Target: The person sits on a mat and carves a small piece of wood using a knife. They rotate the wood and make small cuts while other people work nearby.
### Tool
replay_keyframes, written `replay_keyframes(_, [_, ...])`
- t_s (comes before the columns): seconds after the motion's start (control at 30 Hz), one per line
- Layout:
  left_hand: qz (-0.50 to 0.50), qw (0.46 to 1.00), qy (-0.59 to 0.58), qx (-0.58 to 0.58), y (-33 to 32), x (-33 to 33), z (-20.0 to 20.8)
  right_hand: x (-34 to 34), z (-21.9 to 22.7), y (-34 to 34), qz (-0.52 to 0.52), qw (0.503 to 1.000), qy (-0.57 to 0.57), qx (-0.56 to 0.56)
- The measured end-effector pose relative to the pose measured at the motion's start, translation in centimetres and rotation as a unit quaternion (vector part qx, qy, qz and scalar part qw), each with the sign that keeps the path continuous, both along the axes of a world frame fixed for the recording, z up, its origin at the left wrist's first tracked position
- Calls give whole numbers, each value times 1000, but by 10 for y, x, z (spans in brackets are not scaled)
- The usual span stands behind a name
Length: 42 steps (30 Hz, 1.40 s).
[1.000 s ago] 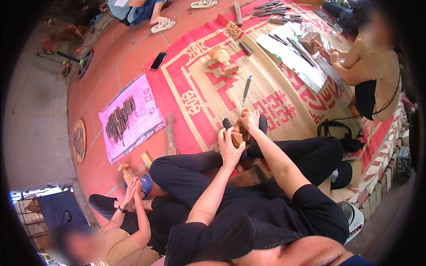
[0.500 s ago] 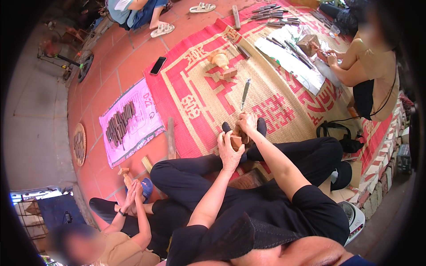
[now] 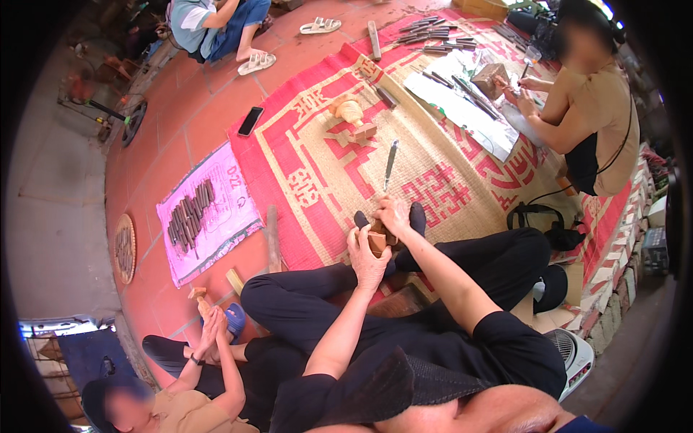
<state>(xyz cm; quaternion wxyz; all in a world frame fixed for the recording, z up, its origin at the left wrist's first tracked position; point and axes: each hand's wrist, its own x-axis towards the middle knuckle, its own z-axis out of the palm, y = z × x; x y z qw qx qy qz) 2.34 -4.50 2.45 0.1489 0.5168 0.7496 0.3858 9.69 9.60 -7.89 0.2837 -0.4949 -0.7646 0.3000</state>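
Observation:
Between my feet, my left hand (image 3: pixel 367 260) is wrapped round a brown wooden block (image 3: pixel 377 244), its squared end facing me. My right hand (image 3: pixel 393 214) closes over the far part of the same piece, fingers bent toward the left. Whether a small tool is also inside the right hand is hidden. Just beyond my right fingers a long narrow blade (image 3: pixel 390 164) lies on the red and straw-coloured mat (image 3: pixel 332 216). Farther off on the mat sit a pale carved wooden figure (image 3: pixel 349 110) with a block-shaped base and a dark-handled tool (image 3: pixel 385 96).
A pink sheet (image 3: pixel 234 209) with several dark tools lies left, near a phone (image 3: pixel 250 121). A co-worker (image 3: pixel 603 115) at right works a wooden block (image 3: pixel 491 79) beside a white sheet (image 3: pixel 447 94) of tools. Another person (image 3: pixel 195 397) at lower left holds a carved piece (image 3: pixel 201 302).
The whole view has shifted slightly down and left. My two hands stay on the wooden block, with the right fingers reaching a little more leftward.

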Motion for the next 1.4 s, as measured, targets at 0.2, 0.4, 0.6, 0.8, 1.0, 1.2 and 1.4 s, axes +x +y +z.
replay_keyframes(0.2, [-1, 1000, 1, -12, -3, -2, 4, -2, 10, -9, 24, 997, -52, 43])
replay_keyframes(0.4, [-4, 1000, -16, -7, 0, -1, 9, -3, -3, 4, -15, 999, -22, -23])
replay_keyframes(0.6, [1, 1000, -9, -7, 0, -4, 5, -3, -3, -17, 124, 987, -55, 83])
replay_keyframes(0.8, [-6, 1000, -14, 0, -1, -7, 5, -4, 12, 8, -6, 991, -107, -85])
replay_keyframes(1.0, [-3, 1000, -8, 1, 0, -6, 0, 4, -4, -29, 101, 983, -13, 156])
replay_keyframes(1.2, [-3, 1000, -16, -2, 0, -2, 5, 8, -18, -1, 13, 990, -127, 59])
replay_keyframes(1.4, [2, 1000, 5, -6, 2, -3, 5, 4, -23, -29, 125, 979, 44, 155])
